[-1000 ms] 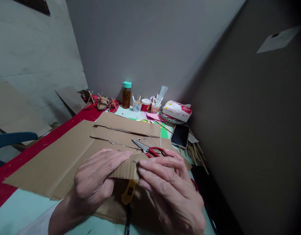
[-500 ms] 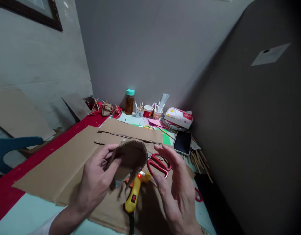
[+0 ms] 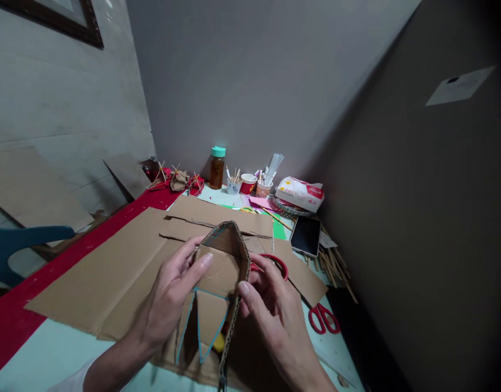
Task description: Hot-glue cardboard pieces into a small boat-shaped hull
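A folded cardboard shape [image 3: 218,270] with pointed tabs and blue marker lines is held up over the table. My left hand [image 3: 164,305] grips its left side, thumb on the inner face and fingers behind. My right hand [image 3: 277,321] is closed on its right edge, thumb at the front. Beneath it a yellow glue gun [image 3: 219,342] shows only a small patch; the rest is hidden. A pair of red-handled scissors [image 3: 279,265] lies behind my right hand, and second red-handled scissors [image 3: 324,319] lie to its right.
Flat cardboard sheets [image 3: 111,267] cover much of the table. At the back stand a brown bottle [image 3: 217,170], several cups holding sticks and markers [image 3: 264,188], and a tissue pack [image 3: 300,194]. A phone [image 3: 306,236] and wooden sticks [image 3: 335,267] lie on the right.
The cardboard shape has turned so its inside and blue-lined tabs face me, covering most of the glue gun. My right hand, apart from it before, has closed on its right edge.
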`<state>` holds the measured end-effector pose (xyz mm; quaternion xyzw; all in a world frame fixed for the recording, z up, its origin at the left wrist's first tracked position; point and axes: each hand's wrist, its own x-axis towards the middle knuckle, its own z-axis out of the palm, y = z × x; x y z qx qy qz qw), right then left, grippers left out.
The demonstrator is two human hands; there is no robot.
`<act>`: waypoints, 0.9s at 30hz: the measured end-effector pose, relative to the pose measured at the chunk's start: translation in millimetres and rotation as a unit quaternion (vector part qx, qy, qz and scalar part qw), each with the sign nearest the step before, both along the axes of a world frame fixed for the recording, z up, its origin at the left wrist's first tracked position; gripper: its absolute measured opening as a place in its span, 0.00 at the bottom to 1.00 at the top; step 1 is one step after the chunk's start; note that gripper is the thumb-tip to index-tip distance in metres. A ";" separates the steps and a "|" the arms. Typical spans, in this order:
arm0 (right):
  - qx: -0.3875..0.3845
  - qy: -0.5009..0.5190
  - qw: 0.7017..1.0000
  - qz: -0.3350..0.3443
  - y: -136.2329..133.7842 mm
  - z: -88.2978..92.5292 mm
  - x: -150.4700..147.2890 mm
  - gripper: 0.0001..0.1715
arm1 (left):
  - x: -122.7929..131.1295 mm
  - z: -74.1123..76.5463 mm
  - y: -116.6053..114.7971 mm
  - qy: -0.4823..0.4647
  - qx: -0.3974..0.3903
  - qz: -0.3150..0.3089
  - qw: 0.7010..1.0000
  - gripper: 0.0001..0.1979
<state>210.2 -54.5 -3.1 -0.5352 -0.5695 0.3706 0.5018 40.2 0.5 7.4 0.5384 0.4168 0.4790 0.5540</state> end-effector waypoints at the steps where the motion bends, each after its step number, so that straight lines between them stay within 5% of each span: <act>1: -0.006 -0.003 1.000 0.001 -0.3 0.5 -0.1 0.23 | -1.0 0.2 -0.3 -0.004 -0.011 0.004 1.000 0.22; 11: -0.021 0.025 0.999 -0.002 -2.4 3.1 -3.1 0.18 | -0.1 -0.7 3.2 0.074 -0.016 0.005 0.997 0.14; 18: -0.003 -0.066 0.996 -0.052 -2.3 0.4 -2.8 0.17 | 7.8 -2.0 2.3 0.155 0.024 -0.040 0.987 0.14; 27: 0.013 -0.161 0.986 -0.028 -0.9 -5.3 -2.9 0.13 | 15.5 -8.9 -7.0 0.300 0.166 -0.024 0.939 0.13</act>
